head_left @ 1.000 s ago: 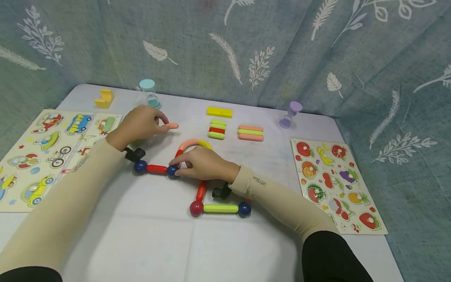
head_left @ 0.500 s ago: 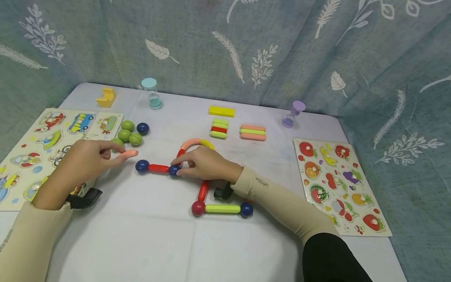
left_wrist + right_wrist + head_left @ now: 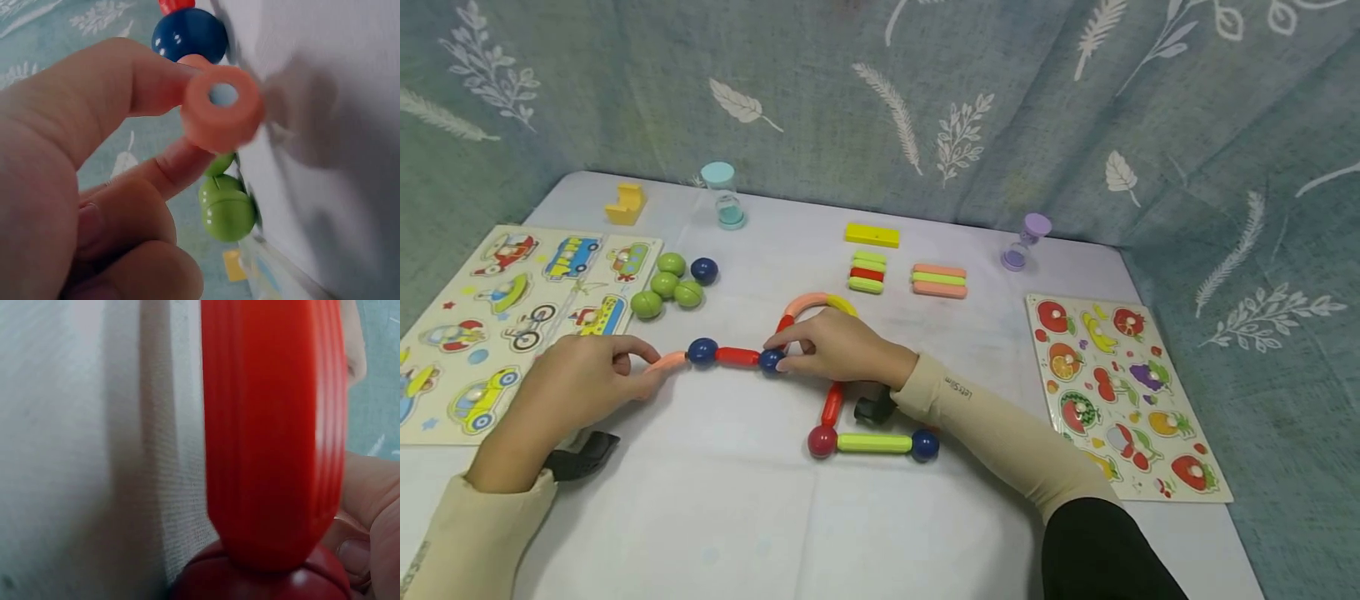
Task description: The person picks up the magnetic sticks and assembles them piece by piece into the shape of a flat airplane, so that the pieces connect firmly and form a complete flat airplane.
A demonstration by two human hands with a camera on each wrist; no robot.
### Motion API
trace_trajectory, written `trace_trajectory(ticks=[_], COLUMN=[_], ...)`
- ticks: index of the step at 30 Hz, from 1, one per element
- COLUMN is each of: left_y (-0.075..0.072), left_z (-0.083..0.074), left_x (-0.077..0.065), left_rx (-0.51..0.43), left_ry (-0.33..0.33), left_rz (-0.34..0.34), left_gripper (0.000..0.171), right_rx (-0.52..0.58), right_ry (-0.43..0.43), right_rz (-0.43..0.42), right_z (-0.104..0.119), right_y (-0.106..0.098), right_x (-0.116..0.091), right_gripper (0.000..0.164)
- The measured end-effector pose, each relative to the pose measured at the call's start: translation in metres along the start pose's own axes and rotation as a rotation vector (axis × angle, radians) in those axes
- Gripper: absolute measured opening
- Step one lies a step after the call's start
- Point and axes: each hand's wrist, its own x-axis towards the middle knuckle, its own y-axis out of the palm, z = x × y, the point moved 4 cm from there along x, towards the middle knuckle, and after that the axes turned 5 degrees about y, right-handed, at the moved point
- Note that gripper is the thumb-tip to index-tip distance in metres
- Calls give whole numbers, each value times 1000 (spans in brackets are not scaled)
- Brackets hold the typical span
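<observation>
In the head view my left hand (image 3: 576,383) pinches a salmon-orange curved magnetic rod (image 3: 669,362) between thumb and finger. The rod's far end meets a dark blue ball (image 3: 702,352); its near end, with a pale magnet in it, faces the left wrist camera. A red rod (image 3: 737,357) links that ball to a second blue ball (image 3: 771,361), which the thumb and fingers of my right hand (image 3: 846,348) pinch. Behind the right hand rises an arch of salmon and yellow curved rods (image 3: 808,302), partly hidden. Another red rod (image 3: 831,406) runs down to a dark red ball (image 3: 822,442).
A lime rod (image 3: 874,443) joins the red ball to a blue ball (image 3: 925,446). Green balls (image 3: 688,293) and a loose blue ball (image 3: 704,271) lie back left. Straight rods (image 3: 939,282), a yellow block (image 3: 872,235), sand timers (image 3: 727,208) and puzzle boards (image 3: 1037,400) stand around.
My left hand has brought the salmon rod from near the teal timer leftward and toward me, then against the left blue ball. The right hand stays on its ball.
</observation>
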Motion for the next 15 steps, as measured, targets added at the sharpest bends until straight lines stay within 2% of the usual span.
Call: trace_trajectory(ticks=[7,11,15], left_y=[7,10,11], left_z=[-2,-5,-6], left_x=[-2,-1,2], left_rx=[-60,-78,-102], left_ry=[-99,-114,-98], left_rz=[34,47,26], left_gripper=[50,53,49], right_rx=[-16,-12,-14], right_ry=[-9,-1,-5], right_rz=[-8,4,1], right_z=[1,3,3], right_y=[0,-1,-2], right_x=[1,1,1], right_gripper=[32,33,33])
